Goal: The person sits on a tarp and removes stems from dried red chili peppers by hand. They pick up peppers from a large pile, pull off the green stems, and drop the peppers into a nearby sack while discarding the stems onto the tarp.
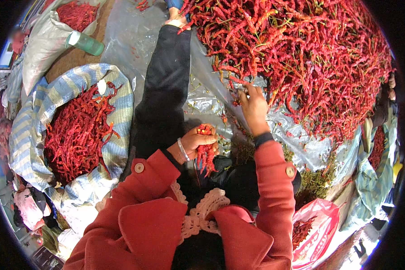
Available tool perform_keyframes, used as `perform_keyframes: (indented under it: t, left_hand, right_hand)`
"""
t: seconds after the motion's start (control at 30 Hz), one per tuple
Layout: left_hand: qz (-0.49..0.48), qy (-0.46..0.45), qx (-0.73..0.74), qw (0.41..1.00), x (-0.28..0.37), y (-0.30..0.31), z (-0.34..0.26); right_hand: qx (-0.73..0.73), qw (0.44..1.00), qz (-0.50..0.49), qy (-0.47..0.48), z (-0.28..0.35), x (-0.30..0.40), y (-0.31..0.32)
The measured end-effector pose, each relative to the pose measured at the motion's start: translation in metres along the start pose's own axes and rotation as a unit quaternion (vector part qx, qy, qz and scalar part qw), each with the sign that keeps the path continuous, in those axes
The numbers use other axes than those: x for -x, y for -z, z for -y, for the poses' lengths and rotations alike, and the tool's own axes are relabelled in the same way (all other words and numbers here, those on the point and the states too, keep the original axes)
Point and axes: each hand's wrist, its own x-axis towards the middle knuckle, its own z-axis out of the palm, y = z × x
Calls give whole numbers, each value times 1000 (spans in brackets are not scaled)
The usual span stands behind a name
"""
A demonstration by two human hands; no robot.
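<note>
In front of me, to the upper right, spreads a large heap of dried red chilli peppers [310, 64], many with green stems. My left hand [194, 143] is closed around a bunch of red chillies [206, 158], whose tips hang down below the fist. At the near left edge of the heap is my right hand [254, 106], its thumb and forefinger reaching among loose chillies. Whether it grips one is hard to see, since the back of the hand hides part of the fingers.
To my left stands a blue-and-white striped woven sack [119, 101] holding red chillies. Beyond it are a pale sack [42, 47] and a green bottle [91, 45]. Clear plastic sheeting [131, 37] covers the floor. Plucked stems [315, 184] and a red-and-white bag [324, 222] lie to my right.
</note>
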Motion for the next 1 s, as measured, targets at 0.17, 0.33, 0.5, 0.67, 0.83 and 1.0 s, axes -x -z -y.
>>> perform_keyframes:
  t: [0.17, 0.33, 0.5, 0.67, 0.83, 1.0]
  left_hand:
    - [-25, 8, 46, 999, -8, 15, -2]
    - [-169, -173, -104, 965, -22, 18, -4]
    - [-113, -147, -330, 926, -26, -13, 2]
    - [-115, -66, -586, 799, -22, -29, 8]
    - [-49, -54, -619, 782, -18, -43, 13]
    - [-42, 28, -383, 922, -22, -43, 12]
  right_hand:
    - [94, 994, 51, 37, -10, -34, -33]
    - [-184, 983, 25, -2, 17, 32, 0]
    - [-506, 824, 105, -233, 46, 92, 27]
    - [-600, 723, 223, -262, 35, 111, 51]
    - [-532, 766, 250, -261, 29, 121, 71]
    - [-528, 820, 109, -189, 23, 122, 57]
